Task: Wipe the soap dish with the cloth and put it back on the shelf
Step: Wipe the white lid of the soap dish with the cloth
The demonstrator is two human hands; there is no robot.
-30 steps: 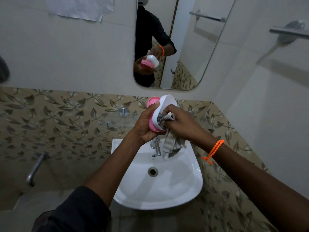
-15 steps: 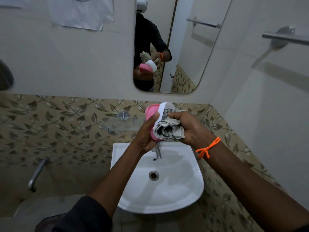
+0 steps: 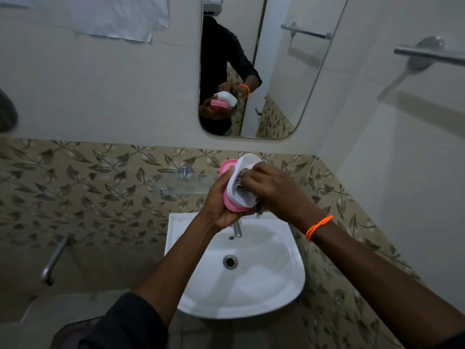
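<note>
Cream wall tiles above a band of leaf-patterned tiles back a white ceramic washbasin (image 3: pixel 281 293), with a rounded mirror (image 3: pixel 276 71) hung over it and a clear glass shelf (image 3: pixel 181 183) fixed to the patterned band. Above the basin's rear edge, in front of the shelf's right end, the left hand (image 3: pixel 221 205) holds a two-part plastic soap dish (image 3: pixel 235 195): a pink lower tray with a white oval insert seated in it. It is tilted steeply, nearly on edge, with its open white hollow turned toward the right. The left fingers curl round the pink back and the thumb lies over the white rim. The right hand (image 3: pixel 274 190), an orange beaded band (image 3: pixel 318 226) on its wrist, presses a bunched grey striped cloth (image 3: pixel 239 180) into the white hollow, its fingers bent together round the wad; a bit of cloth shows below the dish's lower end. A chrome tap (image 3: pixel 237 229) stands just under the hands.
</note>
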